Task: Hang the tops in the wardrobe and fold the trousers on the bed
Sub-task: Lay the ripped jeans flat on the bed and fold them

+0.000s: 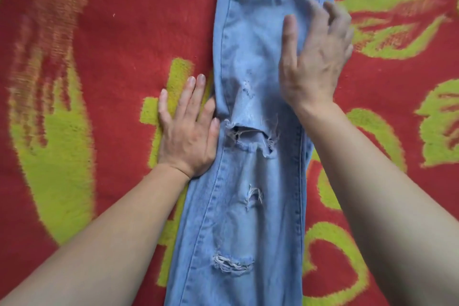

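Light blue ripped jeans [250, 194] lie lengthwise down the middle of the bed, one leg stacked on the other, the waistband at the top edge of the view. Frayed tears show at the knee and lower down the leg. My left hand [186, 129] lies flat with straight fingers on the blanket, its thumb side against the left seam of the jeans at knee height. My right hand [315, 57] rests palm down on the thigh part of the jeans near their right edge, fingers spread and slightly blurred. No tops are in view.
A red blanket [119, 40] with large yellow-green flower patterns covers the whole bed on both sides of the jeans. No wardrobe or bed edge shows.
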A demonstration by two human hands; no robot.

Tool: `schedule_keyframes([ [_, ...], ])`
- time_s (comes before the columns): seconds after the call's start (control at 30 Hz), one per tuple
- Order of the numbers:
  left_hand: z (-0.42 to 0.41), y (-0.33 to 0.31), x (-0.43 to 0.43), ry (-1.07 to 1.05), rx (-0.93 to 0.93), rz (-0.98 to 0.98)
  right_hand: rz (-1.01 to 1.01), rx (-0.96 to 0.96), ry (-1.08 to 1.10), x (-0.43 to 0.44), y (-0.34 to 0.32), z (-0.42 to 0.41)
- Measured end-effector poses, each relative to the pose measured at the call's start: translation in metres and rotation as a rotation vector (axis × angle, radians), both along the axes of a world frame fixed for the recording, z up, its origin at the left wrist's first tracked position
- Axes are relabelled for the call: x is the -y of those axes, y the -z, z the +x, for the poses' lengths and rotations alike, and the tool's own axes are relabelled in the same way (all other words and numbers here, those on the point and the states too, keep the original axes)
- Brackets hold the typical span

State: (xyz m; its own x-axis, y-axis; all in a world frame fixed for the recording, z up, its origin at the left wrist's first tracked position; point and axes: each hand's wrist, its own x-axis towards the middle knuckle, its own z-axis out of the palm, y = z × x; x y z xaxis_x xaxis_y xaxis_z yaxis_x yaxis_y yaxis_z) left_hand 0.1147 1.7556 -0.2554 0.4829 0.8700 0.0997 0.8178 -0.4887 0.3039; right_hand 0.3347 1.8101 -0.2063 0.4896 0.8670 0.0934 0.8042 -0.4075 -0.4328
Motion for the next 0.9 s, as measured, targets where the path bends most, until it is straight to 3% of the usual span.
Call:
schedule_keyframes([
  [0.1,0.000,0.001,0.001,-0.005,0.035,-0.008,-0.078,-0.127,0.213,0.006,-0.003,0.024],
  [0.23,0.000,0.001,0.001,-0.016,0.075,-0.022,-0.265,-0.094,0.137,0.013,-0.002,0.041],
  [0.43,0.000,0.002,0.002,-0.027,0.100,0.000,-0.137,-0.175,0.270,0.029,0.004,0.064],
  [0.6,0.000,0.000,0.003,-0.035,0.114,-0.020,-0.098,-0.416,0.376,0.052,0.001,0.053],
  [0.77,0.000,-0.013,0.005,-0.057,0.146,-0.106,-0.206,-0.317,0.217,0.127,0.003,0.019],
  [0.9,-0.005,-0.030,0.006,-0.134,0.229,-0.227,-0.198,-0.346,0.161,0.149,-0.002,0.006],
])
